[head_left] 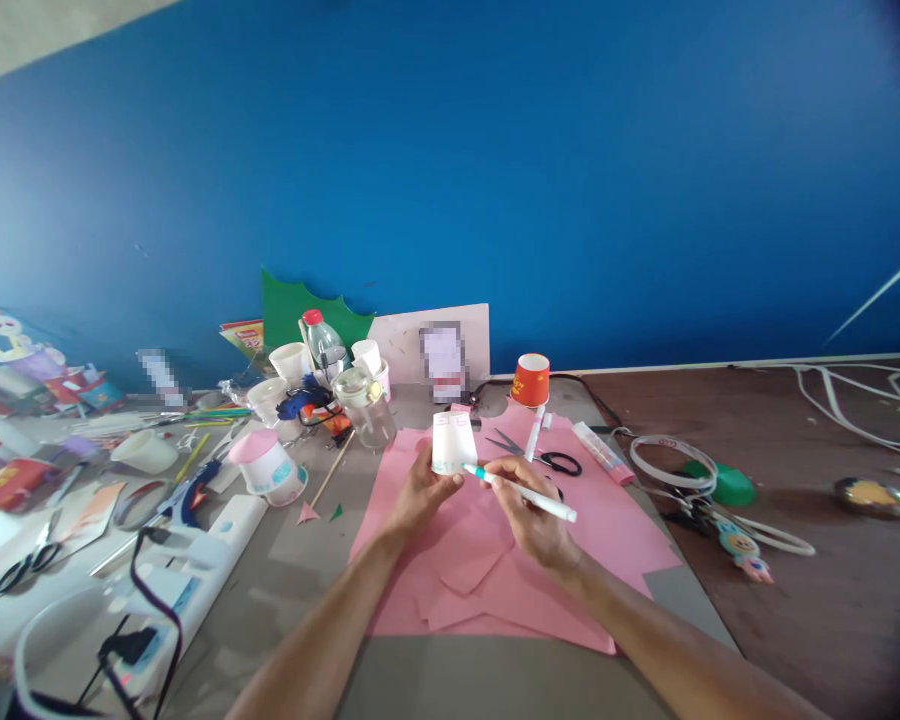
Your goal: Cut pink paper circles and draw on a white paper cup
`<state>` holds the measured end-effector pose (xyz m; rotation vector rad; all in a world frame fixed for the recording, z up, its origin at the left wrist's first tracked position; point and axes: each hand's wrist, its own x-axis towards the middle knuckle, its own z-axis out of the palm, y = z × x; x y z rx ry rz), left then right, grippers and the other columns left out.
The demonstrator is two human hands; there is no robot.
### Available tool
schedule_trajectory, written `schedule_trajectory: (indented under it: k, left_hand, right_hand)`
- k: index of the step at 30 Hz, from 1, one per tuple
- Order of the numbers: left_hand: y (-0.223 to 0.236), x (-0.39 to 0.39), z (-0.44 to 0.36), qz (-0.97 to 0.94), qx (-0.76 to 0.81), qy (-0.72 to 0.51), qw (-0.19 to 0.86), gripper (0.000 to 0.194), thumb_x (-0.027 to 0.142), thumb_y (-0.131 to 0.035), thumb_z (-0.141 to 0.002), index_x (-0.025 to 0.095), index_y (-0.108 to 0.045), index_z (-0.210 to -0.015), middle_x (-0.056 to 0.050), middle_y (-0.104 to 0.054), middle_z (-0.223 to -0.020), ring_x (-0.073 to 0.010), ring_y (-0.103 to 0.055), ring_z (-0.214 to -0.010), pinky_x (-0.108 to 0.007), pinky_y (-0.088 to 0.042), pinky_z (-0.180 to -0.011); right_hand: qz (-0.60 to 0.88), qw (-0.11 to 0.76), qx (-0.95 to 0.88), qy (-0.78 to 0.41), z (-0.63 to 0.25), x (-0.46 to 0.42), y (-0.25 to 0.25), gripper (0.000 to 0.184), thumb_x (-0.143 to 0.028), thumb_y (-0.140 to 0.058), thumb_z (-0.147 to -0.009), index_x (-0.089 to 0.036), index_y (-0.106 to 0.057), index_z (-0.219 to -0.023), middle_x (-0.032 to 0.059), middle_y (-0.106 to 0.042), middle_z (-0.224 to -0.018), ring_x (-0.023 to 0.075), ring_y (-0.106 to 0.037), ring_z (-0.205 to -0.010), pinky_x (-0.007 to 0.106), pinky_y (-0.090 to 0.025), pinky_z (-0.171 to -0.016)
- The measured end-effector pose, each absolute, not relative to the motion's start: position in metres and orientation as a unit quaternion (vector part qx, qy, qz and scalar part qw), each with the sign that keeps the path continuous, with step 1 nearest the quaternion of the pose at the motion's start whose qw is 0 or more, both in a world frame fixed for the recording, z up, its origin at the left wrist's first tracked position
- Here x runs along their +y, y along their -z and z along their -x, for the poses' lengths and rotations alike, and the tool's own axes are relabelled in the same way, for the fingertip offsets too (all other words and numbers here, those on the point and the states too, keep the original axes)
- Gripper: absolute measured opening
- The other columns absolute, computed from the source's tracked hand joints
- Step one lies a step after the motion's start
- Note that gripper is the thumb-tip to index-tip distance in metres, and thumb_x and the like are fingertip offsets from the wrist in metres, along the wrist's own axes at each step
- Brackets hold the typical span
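Observation:
My left hand (421,497) is closed around the lower part of a white paper cup (454,436), which has small pink outlines near its top and teal marks along its lower edge. My right hand (534,515) grips a white marker (529,491) with a teal tip end, and that tip meets or almost meets the cup's lower right side. Both hands are over overlapping pink paper sheets (487,545). Black-handled scissors (560,462) lie on the pink paper beyond my right hand, beside a white pen (534,435) and a glue tube (601,450).
A red paper cup (532,381) stands by the blue wall. Left are a glass jar (364,405), a bottle (325,345), a pink-topped cup (266,465), a glue gun (191,500) and a power strip (214,550). Right lie a white ring (673,463) and a small figure keychain (740,545).

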<state>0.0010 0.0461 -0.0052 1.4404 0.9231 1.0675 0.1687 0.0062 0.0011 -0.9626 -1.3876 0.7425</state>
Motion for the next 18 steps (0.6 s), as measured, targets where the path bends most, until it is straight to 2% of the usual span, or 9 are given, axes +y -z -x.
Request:
schedule_trajectory:
  k: [7,13,18]
  left_hand:
    - [-0.003,0.043,-0.004,-0.607,0.395,-0.452,0.520,0.058,0.049,-0.071,-0.072,0.017,-0.054,-0.117,-0.008,-0.060,-0.102,-0.0219,-0.056,-0.090,-0.029,-0.044,-0.075]
    - [-0.007,0.043,-0.006,-0.604,0.396,-0.451,0.525,0.059,0.051,-0.071,-0.070,0.016,-0.055,-0.116,-0.008,-0.060,-0.102,-0.0207,-0.055,-0.085,-0.028,-0.043,-0.073]
    - [-0.004,0.044,-0.006,-0.604,0.394,-0.450,0.527,0.063,0.052,-0.071,-0.069,0.017,-0.054,-0.119,-0.008,-0.060,-0.103,-0.0224,-0.055,-0.088,-0.029,-0.044,-0.074]
  right_hand:
    - [0.423,0.597,-0.603,-0.319,-0.169,0.006,0.000,0.015,-0.030,-0.050,-0.087,-0.020,-0.060,-0.083,0.0015,-0.061,-0.068,0.0131,-0.048,-0.050,0.025,-0.039,-0.045]
    - [0.422,0.599,-0.602,-0.315,-0.169,0.007,0.001,0.016,-0.032,-0.049,-0.087,-0.021,-0.060,-0.083,0.0023,-0.061,-0.067,0.0182,-0.059,-0.063,0.027,-0.043,-0.050]
    - [0.426,0.601,-0.596,-0.318,-0.168,0.008,0.001,0.016,-0.032,-0.049,-0.087,-0.021,-0.060,-0.083,0.0019,-0.060,-0.067,0.0186,-0.060,-0.066,0.027,-0.045,-0.052]
